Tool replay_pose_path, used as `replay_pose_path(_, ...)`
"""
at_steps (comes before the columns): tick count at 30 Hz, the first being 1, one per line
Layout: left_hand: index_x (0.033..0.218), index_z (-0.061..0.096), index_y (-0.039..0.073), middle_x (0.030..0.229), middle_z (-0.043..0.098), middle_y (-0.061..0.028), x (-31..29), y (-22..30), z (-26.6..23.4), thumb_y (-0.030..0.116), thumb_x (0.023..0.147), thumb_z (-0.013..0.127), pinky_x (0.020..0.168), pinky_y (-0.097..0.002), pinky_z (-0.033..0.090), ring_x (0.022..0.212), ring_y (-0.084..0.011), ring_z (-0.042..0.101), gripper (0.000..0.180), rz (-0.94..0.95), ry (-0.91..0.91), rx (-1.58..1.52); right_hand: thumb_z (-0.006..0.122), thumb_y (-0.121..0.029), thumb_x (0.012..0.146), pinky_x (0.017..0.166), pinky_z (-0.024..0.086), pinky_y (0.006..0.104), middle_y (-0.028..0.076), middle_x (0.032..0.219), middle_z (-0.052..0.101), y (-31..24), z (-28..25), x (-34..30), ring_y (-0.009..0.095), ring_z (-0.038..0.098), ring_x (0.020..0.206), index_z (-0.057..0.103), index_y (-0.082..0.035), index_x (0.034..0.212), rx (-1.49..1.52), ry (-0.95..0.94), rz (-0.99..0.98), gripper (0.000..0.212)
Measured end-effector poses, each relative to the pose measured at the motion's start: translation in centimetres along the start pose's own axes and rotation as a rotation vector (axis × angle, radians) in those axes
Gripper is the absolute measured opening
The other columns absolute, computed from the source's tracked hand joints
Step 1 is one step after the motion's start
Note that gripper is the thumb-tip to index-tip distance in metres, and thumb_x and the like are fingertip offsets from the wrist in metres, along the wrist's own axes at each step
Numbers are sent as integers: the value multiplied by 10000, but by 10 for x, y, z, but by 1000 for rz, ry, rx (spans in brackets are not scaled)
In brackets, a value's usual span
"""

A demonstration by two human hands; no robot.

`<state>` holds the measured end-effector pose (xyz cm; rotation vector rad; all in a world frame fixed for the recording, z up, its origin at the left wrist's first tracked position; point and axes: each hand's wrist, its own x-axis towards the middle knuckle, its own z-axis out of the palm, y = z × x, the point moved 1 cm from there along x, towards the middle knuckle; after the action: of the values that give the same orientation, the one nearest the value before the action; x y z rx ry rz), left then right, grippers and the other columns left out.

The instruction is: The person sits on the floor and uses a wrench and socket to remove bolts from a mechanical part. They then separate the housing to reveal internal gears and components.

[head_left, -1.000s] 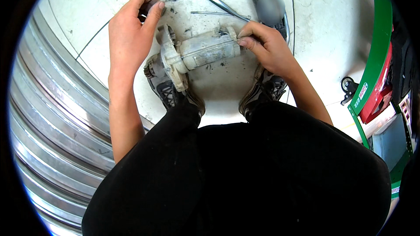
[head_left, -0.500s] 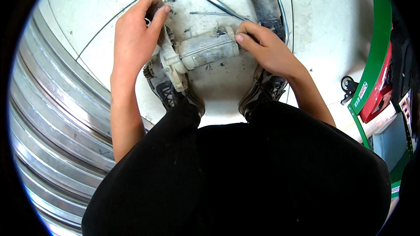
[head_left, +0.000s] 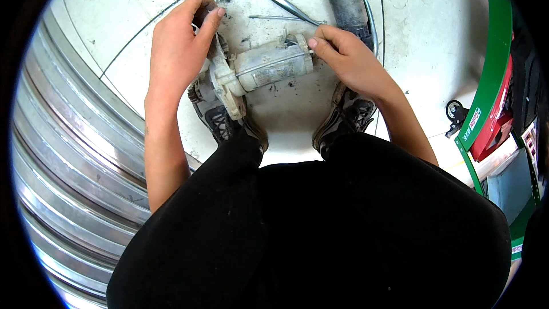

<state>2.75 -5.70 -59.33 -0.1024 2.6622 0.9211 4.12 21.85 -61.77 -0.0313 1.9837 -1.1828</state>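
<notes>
If left hand [head_left: 178, 44] or right hand [head_left: 350, 58] slips, grimy grey flanged metal cylinder [head_left: 271, 66] could roll; we can't tell either grip.

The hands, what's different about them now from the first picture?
The left hand moved slightly right and down, closer to the motor. The right hand moved its thumb slightly up, at the motor's right end. The motor, shoes and metal handle stayed put.

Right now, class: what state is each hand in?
Left hand: half-closed at the grey metal part; hold unclear.
Right hand: half-closed at its right end; hold unclear.
</notes>
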Motion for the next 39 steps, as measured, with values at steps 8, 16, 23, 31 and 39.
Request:
replay_pose_path(8, 1056, 666, 29, 829, 696, -142, 5, 1, 0, 230, 945, 679, 704, -358, 517, 709, -272, 652, 230, -14, -16, 2, 484, -361, 1077, 626, 382, 315, 16, 685, 445, -11, -18, 1, 136, 406, 652, 559, -8, 795, -13, -314, 205, 458)
replay_pose_path(16, 1068, 666, 37, 837, 702, -121, 4, 0, -5, 227, 939, 702, 704, -336, 519, 719, -233, 647, 233, -36, -38, 47, 595, -311, 1017, 618, 395, 297, 12, 722, 521, 6, -19, -3, 124, 460, 668, 615, -23, 845, -170, -57, -302, 336)
replay_pose_path(23, 1076, 666, 37, 841, 704, -129, 7, -1, -3, 240, 948, 692, 708, -339, 522, 728, -237, 656, 241, -20, -34, 28, 498, -447, 1043, 668, 473, 414, 145, 712, 618, 3, -23, -3, 284, 597, 676, 646, 7, 849, -49, -202, 144, 515)
replay_pose_path(31, 1064, 664, 29, 833, 696, -146, 3, -2, 0, 231, 946, 682, 697, -368, 517, 722, -274, 661, 235, 10, -42, 30, 517, -313, 1063, 608, 381, 300, 3, 715, 461, 1, -7, -8, 103, 394, 663, 583, -16, 901, -56, -101, -106, 345)
replay_pose_path(39, 1056, 666, 28, 829, 694, -139, 3, -1, -4, 242, 948, 676, 695, -356, 513, 708, -256, 645, 239, -5, -11, 20, 592, -284, 1031, 661, 480, 254, 33, 769, 620, -10, -13, -5, 96, 588, 719, 627, -19, 932, 144, -82, 97, 285)
